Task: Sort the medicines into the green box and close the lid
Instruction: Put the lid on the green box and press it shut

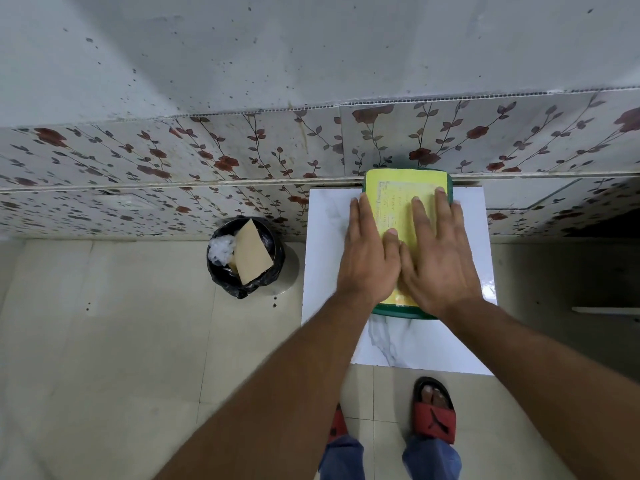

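- The green box [401,311] lies lengthwise on the white marbled table [329,237], its long axis running from the person toward the flowered wall tiles [207,150], the far short end close against the wall.
- Its lid [398,188] is down on top — bright yellow, with a faint printed frame and lines of writing too blurred to read.
- Only a thin dark-green rim shows: a curved strip at the near end and a sliver at the far right corner. The rest of the box body sits hidden under the lid and the hands, and nothing of its contents can be seen.
- Both hands are spread flat, palms down, gripping nothing. The left hand [369,258] rests along the lid's left edge with its fingers partly over the table; the right hand [441,261] lies on the lid's right half.
- The two thumbs meet near the middle of the lid.
- On the floor left of the table stands a bin with a black bag [242,282], holding a tan card and some clear plastic.
- Below the table edge — red sandals [434,414] and blue trouser legs, the left foot mostly hidden behind the forearm.
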